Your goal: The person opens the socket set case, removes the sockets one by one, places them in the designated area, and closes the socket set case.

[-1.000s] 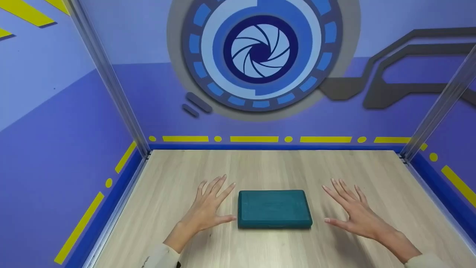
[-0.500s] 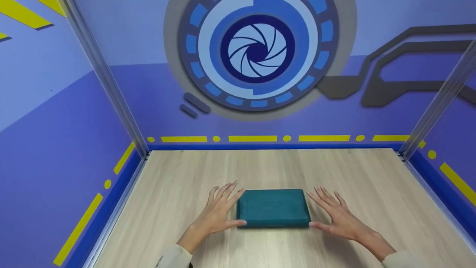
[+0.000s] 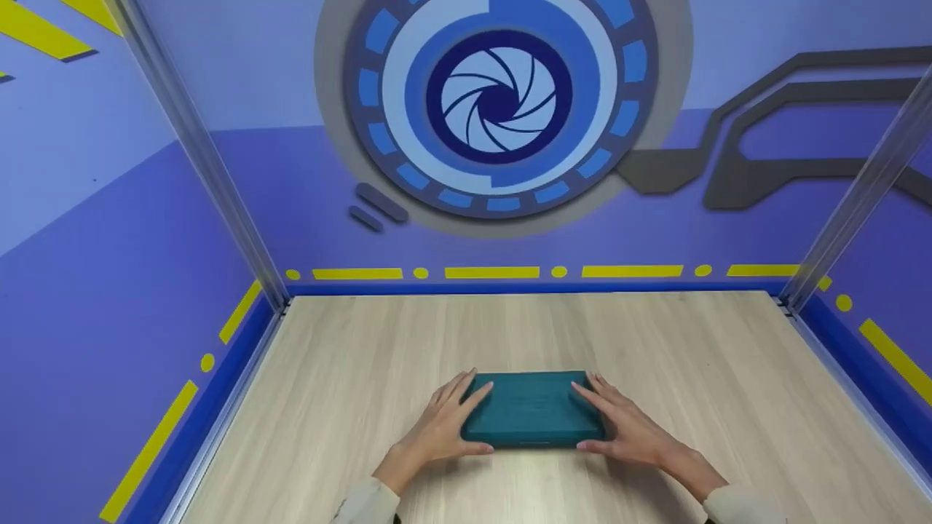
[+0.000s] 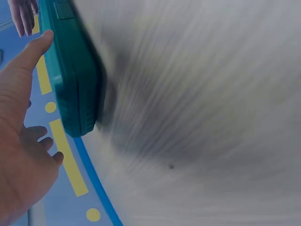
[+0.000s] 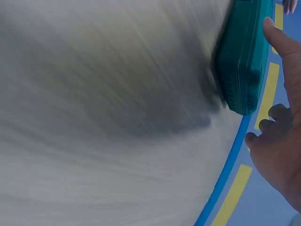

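While flat on one wooden table, one teal case, two hands, left, right, seemingly touching.

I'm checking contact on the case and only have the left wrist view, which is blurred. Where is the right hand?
Observer: In the head view the right hand lies on the right end of the teal case, fingers straight over its top.
Operator: And the left hand overall?
Observer: The left hand mirrors it on the left end, thumb against the near edge.
Operator: Is the case off the table?
Observer: It looks flat on the wooden table, long side facing the person.
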Demonstrator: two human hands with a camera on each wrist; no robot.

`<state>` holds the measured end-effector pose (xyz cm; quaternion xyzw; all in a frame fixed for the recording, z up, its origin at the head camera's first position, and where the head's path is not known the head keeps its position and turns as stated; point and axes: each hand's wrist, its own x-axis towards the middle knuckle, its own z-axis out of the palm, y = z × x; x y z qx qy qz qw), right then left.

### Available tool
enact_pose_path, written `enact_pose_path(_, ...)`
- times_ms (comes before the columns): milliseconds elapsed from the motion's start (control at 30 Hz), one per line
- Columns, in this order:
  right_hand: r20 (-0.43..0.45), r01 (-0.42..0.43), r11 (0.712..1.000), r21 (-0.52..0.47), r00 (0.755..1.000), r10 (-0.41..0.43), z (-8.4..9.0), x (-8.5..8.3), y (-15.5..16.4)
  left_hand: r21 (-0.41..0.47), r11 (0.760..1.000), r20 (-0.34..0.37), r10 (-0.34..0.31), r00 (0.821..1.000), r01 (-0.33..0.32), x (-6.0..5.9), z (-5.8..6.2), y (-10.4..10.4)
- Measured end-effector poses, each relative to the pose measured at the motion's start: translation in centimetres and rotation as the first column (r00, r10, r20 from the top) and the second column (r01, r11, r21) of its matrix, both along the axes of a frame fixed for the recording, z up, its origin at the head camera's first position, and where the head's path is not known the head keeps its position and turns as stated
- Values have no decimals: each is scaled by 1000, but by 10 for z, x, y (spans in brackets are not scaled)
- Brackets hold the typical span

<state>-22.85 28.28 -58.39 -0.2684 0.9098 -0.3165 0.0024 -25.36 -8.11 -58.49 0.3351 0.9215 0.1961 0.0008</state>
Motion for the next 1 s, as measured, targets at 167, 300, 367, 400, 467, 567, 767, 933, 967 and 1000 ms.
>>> enact_pose_path(167,-13,-51,995,87,999,52,-5,-1,-11,-2,1000,36,-5,999,5,-2,-10,9)
enact_pose_path(300,10,-58,989,135,998,58,-8,-2,-20,-3,1000,49,-1,999,1,-4,-14,9)
enact_pose_path(367,21,-52,989,142,999,50,-9,-2,-23,-4,1000,52,3,999,-2,-5,-15,9)
enact_pose_path(400,13,-51,988,145,999,50,-10,-2,-24,-6,1000,50,4,999,-4,-5,-15,9)
enact_pose_path(467,4,-47,988,150,999,47,-11,-2,-26,-8,1000,48,11,999,-11,-5,-16,8)
enact_pose_path(567,-16,-34,987,156,999,37,-12,-3,-28,-13,1000,28,21,999,-21,-5,-15,7)
enact_pose_path(767,-6,-16,985,170,1000,17,-11,-7,-29,-43,997,-41,63,997,-64,-5,-9,10)
enact_pose_path(933,-5,-11,980,198,1000,13,-7,-11,-24,-35,995,-56,86,995,-88,-8,-4,18)
enact_pose_path(967,-3,-13,981,196,1000,14,-6,-12,-23,-39,995,-56,89,995,-91,-9,-3,19)
enact_pose_path(1000,2,-15,982,190,1000,15,-4,-13,-22,-43,995,-51,92,994,-95,-10,-1,19)
